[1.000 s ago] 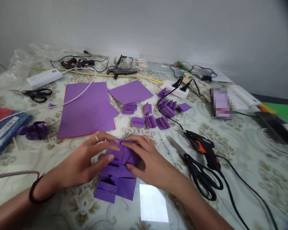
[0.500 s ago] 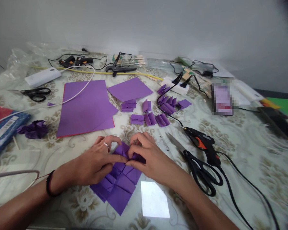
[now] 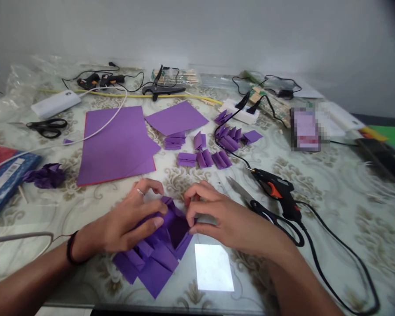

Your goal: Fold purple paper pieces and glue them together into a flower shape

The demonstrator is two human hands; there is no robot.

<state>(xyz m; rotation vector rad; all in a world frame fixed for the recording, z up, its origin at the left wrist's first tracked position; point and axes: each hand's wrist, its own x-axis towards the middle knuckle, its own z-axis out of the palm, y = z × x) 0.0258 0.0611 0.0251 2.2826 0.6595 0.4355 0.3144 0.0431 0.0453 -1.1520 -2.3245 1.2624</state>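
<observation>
A pleated purple paper piece [image 3: 158, 254] lies on the table in front of me. My left hand [image 3: 131, 219] presses on its upper left part, thumb on the folds. My right hand [image 3: 217, 217] pinches its upper right edge between thumb and fingers. Several small folded purple pieces [image 3: 213, 151] lie in a loose group beyond my hands. Two flat purple sheets [image 3: 118, 142] rest at the centre left.
Black scissors [image 3: 276, 219] and a black-orange glue gun [image 3: 276, 193] with its cable lie just right of my right hand. More scissors [image 3: 48, 127], a white power bank [image 3: 55, 103], pliers [image 3: 161, 87] and a power strip [image 3: 242, 112] sit farther back. A blue packet [image 3: 3, 182] lies far left.
The pleated piece has turned counter-clockwise and shifted slightly left. My fingers went from pressing flat to pinching and lifting a fold at its top. The view drifted a little.
</observation>
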